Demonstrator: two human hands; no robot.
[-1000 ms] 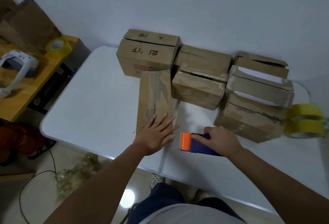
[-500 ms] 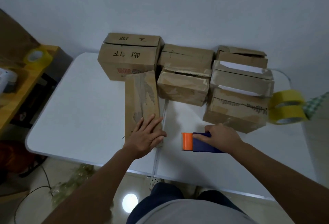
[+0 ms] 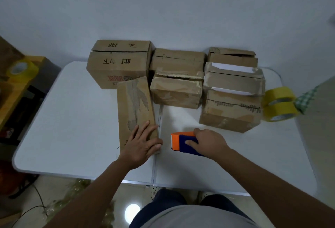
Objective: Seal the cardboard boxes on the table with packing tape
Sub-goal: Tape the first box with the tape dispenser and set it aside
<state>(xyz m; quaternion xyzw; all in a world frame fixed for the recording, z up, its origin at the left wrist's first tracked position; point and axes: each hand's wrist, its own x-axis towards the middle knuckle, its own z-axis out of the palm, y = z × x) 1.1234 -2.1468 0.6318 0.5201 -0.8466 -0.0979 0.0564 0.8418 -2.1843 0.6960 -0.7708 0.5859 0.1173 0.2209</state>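
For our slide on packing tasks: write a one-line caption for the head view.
Left hand rests on a long cardboard box; right hand grips the tape dispenser.

Long box [image 3: 135, 108] lies left of dispenser [image 3: 183, 143], perhaps touching boxes [image 3: 176, 90] behind

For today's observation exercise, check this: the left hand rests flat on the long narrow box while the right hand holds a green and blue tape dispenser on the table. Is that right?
Not quite. In the head view the tape dispenser gripped by the right hand is orange and blue, not green. The rest holds: the left hand rests flat on the long narrow box on the table.
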